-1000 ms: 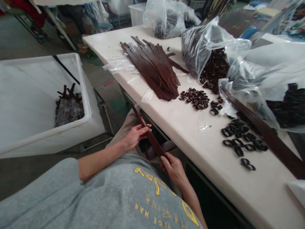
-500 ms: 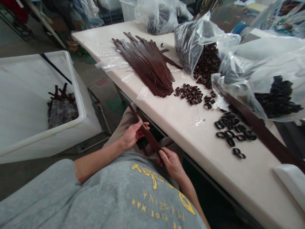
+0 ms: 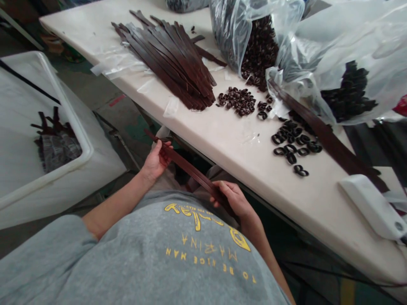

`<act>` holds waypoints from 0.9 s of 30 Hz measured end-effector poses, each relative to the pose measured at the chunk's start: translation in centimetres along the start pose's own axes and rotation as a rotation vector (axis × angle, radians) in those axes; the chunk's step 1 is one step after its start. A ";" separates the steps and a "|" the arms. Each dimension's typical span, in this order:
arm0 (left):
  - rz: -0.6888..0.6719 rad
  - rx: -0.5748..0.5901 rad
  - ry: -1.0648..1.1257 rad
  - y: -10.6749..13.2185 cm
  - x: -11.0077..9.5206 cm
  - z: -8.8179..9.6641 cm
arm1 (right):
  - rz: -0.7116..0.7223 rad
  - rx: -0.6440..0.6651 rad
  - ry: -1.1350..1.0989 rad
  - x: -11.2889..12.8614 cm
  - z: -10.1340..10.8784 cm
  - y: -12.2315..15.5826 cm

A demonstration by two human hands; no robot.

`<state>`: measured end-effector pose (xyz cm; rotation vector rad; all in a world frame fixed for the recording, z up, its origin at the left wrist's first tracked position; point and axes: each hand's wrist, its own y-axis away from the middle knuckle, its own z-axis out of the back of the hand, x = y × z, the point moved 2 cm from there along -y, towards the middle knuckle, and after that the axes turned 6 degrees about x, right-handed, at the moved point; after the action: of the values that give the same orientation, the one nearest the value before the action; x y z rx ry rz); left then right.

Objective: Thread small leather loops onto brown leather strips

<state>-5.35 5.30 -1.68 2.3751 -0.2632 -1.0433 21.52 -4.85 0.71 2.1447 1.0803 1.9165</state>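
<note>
I hold a long dark brown strap (image 3: 187, 167) over my lap, below the table's front edge. My left hand (image 3: 157, 160) is closed around its far end, and my right hand (image 3: 233, 199) grips its near end close to my grey shirt. On the white table (image 3: 229, 144) lies a pile of similar brown straps (image 3: 171, 57). A small heap of brown loops (image 3: 237, 100) and a scatter of black loops (image 3: 294, 144) lie beside it.
Clear plastic bags hold brown loops (image 3: 254, 46) and black loops (image 3: 348, 91). A single long strap (image 3: 327, 140) lies across the table's right side, near a white device (image 3: 370, 207). To my left stands a white bin (image 3: 73, 169) with bundled straps (image 3: 54, 142) inside.
My view has tipped down and to the right. My hands have drawn further apart along the strap, the left hand sliding toward its far end.
</note>
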 end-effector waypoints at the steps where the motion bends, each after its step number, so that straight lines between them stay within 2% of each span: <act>1: 0.005 -0.006 -0.003 0.0 0.1 0.0 | -0.005 0.004 -0.010 0.0 0.0 0.1; 7: -0.009 0.018 -0.043 -0.3 0.4 0.2 | -0.032 0.000 -0.010 -0.7 0.1 0.2; 13: -0.113 0.247 -0.178 0.8 0.8 -0.6 | 0.009 0.026 0.073 -1.3 0.6 -0.3; 19: -0.001 0.433 -0.411 3.7 3.1 -2.6 | 0.094 0.053 0.248 0.9 -1.3 -1.5; 23: 0.016 0.570 -0.575 5.0 3.5 -3.9 | 0.159 0.058 0.344 2.5 -2.8 -2.3; 27: -0.014 0.572 -0.609 4.8 3.2 -3.7 | 0.178 0.016 0.411 2.8 -3.4 -2.5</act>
<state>-0.31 1.51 1.05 2.4506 -0.8621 -1.8863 17.31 -2.80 2.59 1.9610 0.9833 2.5176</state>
